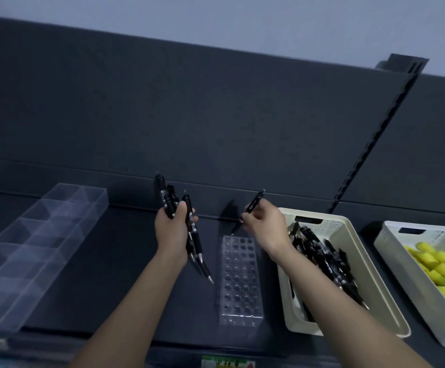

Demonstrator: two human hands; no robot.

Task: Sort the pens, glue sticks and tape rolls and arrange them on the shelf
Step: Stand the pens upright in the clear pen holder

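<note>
On the dark shelf (109, 274), a clear pen rack (240, 280) drilled with rows of holes stands near the front edge, about midway along. The right hand (264, 227) pinches a single black pen (253, 205) between curled fingers, slanted tip-down over the rack's back row; the tip looks just above the holes, though the blur makes contact hard to judge. The left hand (173, 229) is wrapped round a bundle of pens (194, 248), splayed at different angles, tips pointing down toward the front edge. More loose pens (322, 258) fill the cream basket (330, 227) to the right of the rack, and a second basket (402, 251) at the right end holds yellow items (439, 266) too blurred to name. A clear divided tray (30, 248) lies toward the left end. The likely trouble is the slant: a pen entering at this angle may catch a hole's rim and skid, or nudge the light rack toward the front edge. The fanned bundle is the other risk; the lowest pen sits loosely and could slip out and roll off the shelf.
</note>
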